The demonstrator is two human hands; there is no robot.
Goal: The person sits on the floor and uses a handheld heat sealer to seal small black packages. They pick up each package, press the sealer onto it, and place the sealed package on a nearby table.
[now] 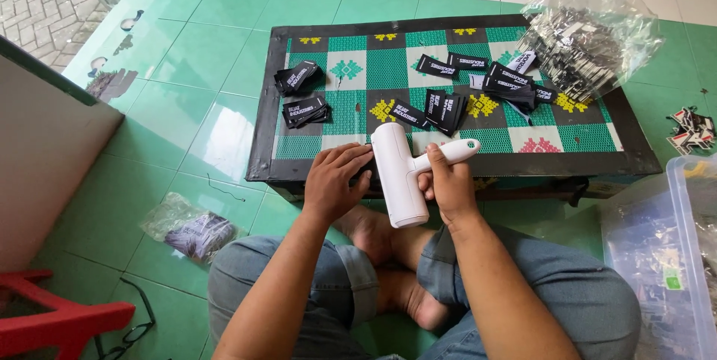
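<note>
Head view looks down on a white plastic handheld tool (pixel 399 173), a thick cylinder with a slimmer handle branching off to the right, held at the near edge of a low bench (pixel 448 164) with a black rim and a green, white and black patterned mat. The right hand (pixel 448 184) grips the handle, fingers (pixel 435 160) curled closed around it near where it joins the cylinder. The left hand (pixel 334 179) rests just left of the cylinder, its fingers (pixel 355 158) bent and partly closed, tips touching the tool's side at the bench edge; whether they pinch something beneath cannot be told.

Farther up the mat lie small black woven labels with white lettering: two stacks on the left (pixel 300 92), a loose scatter in the middle and right (pixel 470 84). A crumpled clear plastic bag of more labels (pixel 586 31) sits on the bench's far right corner. The person sits cross-legged in blue jeans (pixel 553 293) on a green tiled floor (pixel 194 98). A small clear bag (pixel 190 229) lies on the floor to the left, a red plastic stool (pixel 52 323) at the lower left, and a clear plastic storage box (pixel 665 255) stands at the right.
</note>
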